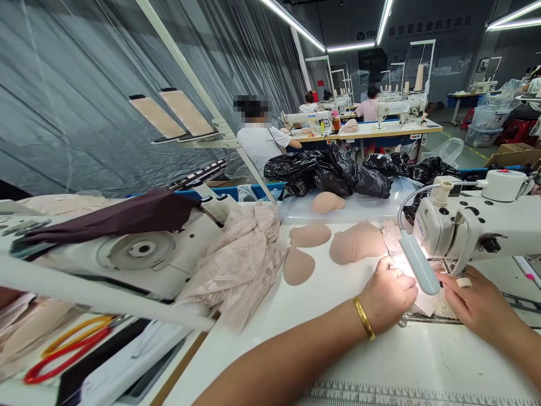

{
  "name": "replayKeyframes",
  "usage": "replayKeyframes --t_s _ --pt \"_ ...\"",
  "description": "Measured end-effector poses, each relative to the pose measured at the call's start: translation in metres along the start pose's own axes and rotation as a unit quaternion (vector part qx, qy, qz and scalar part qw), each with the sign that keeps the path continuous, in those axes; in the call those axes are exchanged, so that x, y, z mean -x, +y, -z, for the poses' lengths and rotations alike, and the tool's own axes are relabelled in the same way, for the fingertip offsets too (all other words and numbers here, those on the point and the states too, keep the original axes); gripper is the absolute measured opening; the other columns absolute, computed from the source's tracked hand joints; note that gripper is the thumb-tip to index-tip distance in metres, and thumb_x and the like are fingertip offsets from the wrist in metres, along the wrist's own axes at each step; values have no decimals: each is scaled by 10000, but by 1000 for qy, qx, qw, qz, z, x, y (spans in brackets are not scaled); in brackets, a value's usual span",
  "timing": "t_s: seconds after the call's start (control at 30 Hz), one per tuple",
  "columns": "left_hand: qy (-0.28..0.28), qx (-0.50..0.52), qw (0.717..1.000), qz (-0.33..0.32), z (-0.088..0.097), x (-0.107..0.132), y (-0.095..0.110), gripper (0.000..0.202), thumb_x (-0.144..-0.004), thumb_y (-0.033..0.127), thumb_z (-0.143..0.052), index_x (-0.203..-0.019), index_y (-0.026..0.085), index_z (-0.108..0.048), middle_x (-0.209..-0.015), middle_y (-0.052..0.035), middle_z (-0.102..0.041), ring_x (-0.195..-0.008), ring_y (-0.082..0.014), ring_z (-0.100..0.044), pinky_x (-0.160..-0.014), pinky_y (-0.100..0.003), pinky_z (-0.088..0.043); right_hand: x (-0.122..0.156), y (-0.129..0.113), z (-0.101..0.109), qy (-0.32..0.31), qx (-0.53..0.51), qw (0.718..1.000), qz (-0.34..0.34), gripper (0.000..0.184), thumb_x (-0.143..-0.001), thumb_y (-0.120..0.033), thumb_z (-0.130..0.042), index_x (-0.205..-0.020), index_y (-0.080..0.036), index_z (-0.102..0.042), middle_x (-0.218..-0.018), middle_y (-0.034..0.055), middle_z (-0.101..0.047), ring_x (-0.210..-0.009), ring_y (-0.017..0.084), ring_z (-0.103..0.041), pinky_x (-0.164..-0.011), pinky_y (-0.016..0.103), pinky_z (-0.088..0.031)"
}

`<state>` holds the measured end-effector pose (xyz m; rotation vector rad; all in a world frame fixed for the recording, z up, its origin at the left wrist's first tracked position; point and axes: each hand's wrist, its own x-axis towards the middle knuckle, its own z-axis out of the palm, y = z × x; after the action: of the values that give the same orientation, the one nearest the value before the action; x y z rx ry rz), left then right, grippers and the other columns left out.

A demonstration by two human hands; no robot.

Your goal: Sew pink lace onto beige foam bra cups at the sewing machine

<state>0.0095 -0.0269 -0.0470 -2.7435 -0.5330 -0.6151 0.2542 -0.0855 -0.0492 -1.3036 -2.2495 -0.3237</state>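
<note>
A white sewing machine point(473, 217) stands at the right, with a lit grey lamp point(418, 265) in front of its needle area. My left hand point(389, 296), with a gold bracelet at the wrist, is closed just left of the lamp. Its fingers pinch a small pale pink fabric piece point(425, 304), partly covered by hand and lamp. On the other side, my right hand point(479, 299) lies by the presser foot with its fingers drawn together. The lamp hides its fingertips and whatever they hold. Beige bra cups point(359, 242) lie left of the machine, near pale lace point(393, 234).
Loose cups point(299, 266) and a heap of pale lace fabric point(240, 254) lie on the white table point(262, 349). A ruler point(380, 395) runs along the front. Black plastic bags point(329, 172) sit behind. Scissors point(70, 349) and a second machine point(139, 251) are left. People sit farther back.
</note>
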Motion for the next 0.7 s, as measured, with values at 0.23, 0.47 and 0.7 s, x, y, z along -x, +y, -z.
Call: replayKeyframes --t_s 0.23,0.47,0.7 --pt "24 -1 1000 -3 -1 -2 0 180 -893 53 -567 -776 178 -624 -717 -15 -647 -693 -157 -551 -905 -468 -412 -2 1 -4 -3 -49 998 -39 204 -1015 -196 -451 -1034 -230 -651 -1026 92 -746 -957 285 -691 -858 458 -577" --pt "36 10 999 0 -1 0 4 179 -892 44 -554 -807 180 -634 -703 -4 -641 -696 -152 -551 -912 -465 -422 -2 -4 -3 5 -48 998 -52 199 -1017 -219 -457 -1020 -222 -656 -1001 91 -747 -983 288 -686 -859 452 -576" --pt "20 0 1000 19 1 -3 2 138 -901 84 -574 -872 185 -663 -789 -47 -669 -780 -184 -581 -884 -451 -418 2 1 -3 -2 -19 1000 -17 253 -1014 -210 -449 -1074 -229 -694 -873 77 -716 -857 275 -663 -787 410 -552"
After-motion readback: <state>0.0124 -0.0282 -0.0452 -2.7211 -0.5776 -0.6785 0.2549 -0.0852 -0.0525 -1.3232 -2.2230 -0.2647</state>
